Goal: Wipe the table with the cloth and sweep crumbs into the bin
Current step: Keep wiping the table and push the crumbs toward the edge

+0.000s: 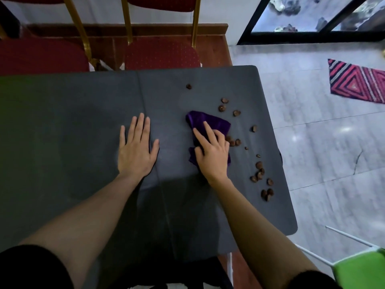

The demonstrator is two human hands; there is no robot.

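Right hand (211, 152) is pressing cloth (208, 122) w/ fingers spread; crumbs (259, 176) nearing table (83, 122) edge, risking floor spill.

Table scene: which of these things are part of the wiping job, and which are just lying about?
Part of the job:
purple cloth, under the right hand
brown crumbs, scattered near the right edge
dark table, with the left hand flat on it

Just lying about:
red chairs
striped rug
green object, possibly the bin
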